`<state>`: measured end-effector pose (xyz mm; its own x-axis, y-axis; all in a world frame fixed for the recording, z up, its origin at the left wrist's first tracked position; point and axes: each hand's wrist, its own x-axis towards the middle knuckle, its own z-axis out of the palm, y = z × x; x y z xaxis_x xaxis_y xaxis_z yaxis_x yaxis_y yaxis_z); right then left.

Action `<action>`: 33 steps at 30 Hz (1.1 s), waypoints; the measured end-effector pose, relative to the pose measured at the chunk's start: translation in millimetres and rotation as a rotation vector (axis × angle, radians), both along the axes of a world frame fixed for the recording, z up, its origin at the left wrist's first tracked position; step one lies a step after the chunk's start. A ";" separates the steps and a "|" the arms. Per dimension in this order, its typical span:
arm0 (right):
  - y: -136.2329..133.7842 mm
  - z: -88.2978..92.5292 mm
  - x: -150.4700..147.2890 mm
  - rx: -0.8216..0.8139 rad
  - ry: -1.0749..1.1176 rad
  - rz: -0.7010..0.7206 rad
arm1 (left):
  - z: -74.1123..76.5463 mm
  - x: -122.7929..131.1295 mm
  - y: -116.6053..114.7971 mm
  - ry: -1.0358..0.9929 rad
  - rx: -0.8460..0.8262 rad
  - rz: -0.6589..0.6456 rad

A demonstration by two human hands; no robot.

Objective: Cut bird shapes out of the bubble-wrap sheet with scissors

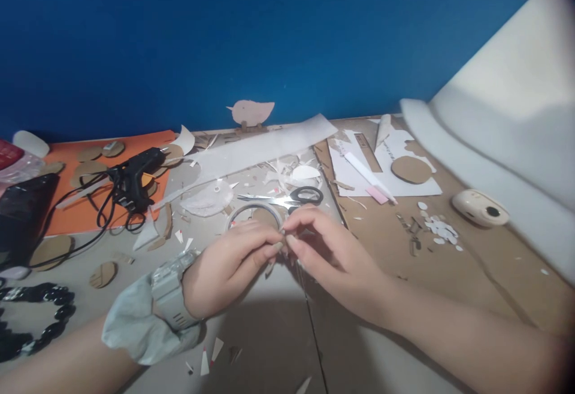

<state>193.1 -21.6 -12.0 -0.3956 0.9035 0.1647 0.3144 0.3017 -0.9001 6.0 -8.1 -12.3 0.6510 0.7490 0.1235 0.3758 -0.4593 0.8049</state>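
My left hand (pixel 240 265) and my right hand (pixel 335 250) meet fingertip to fingertip over the middle of the table. Both are closed in a pinch on something small that I cannot make out. Just behind the fingers lie a roll of tape (pixel 233 217), partly covered by my left hand, and scissors (pixel 287 198) with black handles. A white paper bird shape (pixel 206 198) with an eye rests to the left of the roll. Farther back, a pink bird cutout (pixel 251 112) stands upright on small brown feet against the blue wall.
A black glue gun (pixel 135 178) with its cord lies on orange paper (pixel 58 154) at left, among cardboard discs. White paper (pixel 339 169), a cardboard oval (pixel 411 169), small white discs (pixel 442 229) and a cream case (pixel 480 207) are at right. A beaded string (pixel 58 328) lies front left.
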 end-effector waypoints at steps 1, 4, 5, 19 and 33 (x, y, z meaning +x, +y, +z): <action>-0.1 0.9 -0.2 -0.003 -0.004 0.002 | -0.1 0.1 -0.1 0.010 -0.001 0.011; -0.2 2.8 -0.3 -0.031 -0.017 -0.002 | 0.0 0.2 0.1 0.043 -0.005 0.037; -0.3 3.0 -0.2 -0.036 -0.019 -0.002 | 0.0 0.2 0.3 0.050 -0.010 0.037; -0.5 3.8 -0.3 -0.208 0.018 0.024 | 4.8 -1.1 -2.9 0.007 -0.224 -0.012; -0.7 0.1 0.9 -0.228 0.044 -0.011 | -2.1 -0.9 -3.4 -0.140 -0.350 0.091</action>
<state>194.0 -22.3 -11.9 -0.3823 0.9236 -0.0278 0.2756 0.0853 -0.9575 5.1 -11.5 -14.4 0.5746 0.8157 -0.0667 0.2773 -0.1174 0.9536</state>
